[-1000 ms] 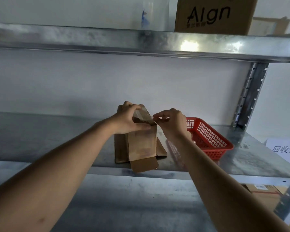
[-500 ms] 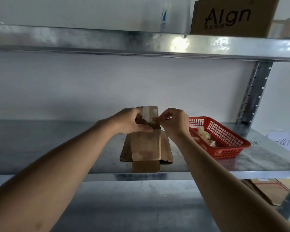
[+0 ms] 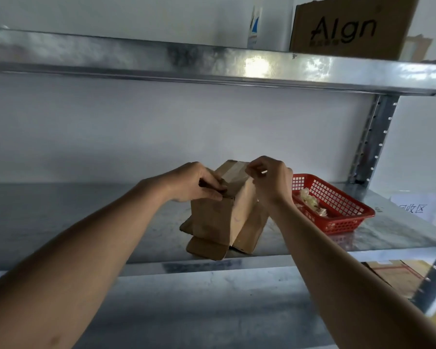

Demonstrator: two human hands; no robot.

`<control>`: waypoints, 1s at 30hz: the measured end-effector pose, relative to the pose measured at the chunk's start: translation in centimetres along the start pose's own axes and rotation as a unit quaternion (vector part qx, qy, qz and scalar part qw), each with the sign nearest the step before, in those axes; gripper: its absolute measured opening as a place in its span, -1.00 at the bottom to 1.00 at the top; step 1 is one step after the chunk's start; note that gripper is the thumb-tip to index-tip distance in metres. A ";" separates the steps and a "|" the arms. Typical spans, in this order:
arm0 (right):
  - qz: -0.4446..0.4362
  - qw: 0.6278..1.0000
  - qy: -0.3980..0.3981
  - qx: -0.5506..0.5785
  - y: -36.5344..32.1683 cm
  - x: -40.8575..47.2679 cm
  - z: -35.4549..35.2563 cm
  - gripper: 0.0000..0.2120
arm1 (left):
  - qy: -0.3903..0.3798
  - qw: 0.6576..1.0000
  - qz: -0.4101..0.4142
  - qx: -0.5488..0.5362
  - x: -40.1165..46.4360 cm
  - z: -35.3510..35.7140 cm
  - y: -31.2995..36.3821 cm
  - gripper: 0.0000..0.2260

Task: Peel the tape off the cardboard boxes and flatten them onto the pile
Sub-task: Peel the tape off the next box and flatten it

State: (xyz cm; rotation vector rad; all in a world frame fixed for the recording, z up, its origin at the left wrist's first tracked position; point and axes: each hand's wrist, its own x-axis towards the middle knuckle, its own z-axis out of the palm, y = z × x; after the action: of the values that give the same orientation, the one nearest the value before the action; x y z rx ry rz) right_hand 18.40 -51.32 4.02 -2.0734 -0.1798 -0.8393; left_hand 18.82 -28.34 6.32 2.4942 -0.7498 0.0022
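Note:
A small brown cardboard box (image 3: 222, 217) stands on end on the metal shelf (image 3: 86, 210), its bottom flaps splayed open. A strip of clear tape (image 3: 233, 172) runs over its top end. My left hand (image 3: 199, 183) grips the box's upper left side, thumb on the front face. My right hand (image 3: 271, 178) pinches the tape's edge at the top right corner of the box. The far side of the box is hidden.
A red plastic basket (image 3: 337, 210) with crumpled tape scraps sits right of the box. A shelf upright (image 3: 370, 142) rises behind it. The shelf above carries an "Aign" cardboard box (image 3: 350, 26) and a white container (image 3: 269, 23). Flattened cardboard (image 3: 398, 275) lies below right.
The box has been turned so a corner faces me, and its top has tilted. My right hand has risen to the top right corner with the tape edge.

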 end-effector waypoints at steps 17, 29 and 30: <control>-0.053 0.975 -0.203 -0.076 -0.9 2.1 1.0 -0.85 | 0.076 0.993 -0.048 0.071 -0.4 0.0 1.6 -0.48; -0.078 0.976 -0.196 -0.049 -1.7 4.1 2.9 -0.82 | -0.002 0.999 -0.045 0.001 -1.6 -1.8 -1.3 -0.44; -0.077 0.976 -0.200 -0.045 -1.6 4.2 3.1 -0.84 | -0.002 0.999 -0.046 -0.003 -1.6 -1.8 -1.4 -0.44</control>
State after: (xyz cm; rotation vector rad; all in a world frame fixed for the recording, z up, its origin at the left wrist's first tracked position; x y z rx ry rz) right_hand 22.50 -48.69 6.44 -2.3193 -0.5347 -0.5155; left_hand 18.45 -25.64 6.95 2.5222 -0.6350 -0.0375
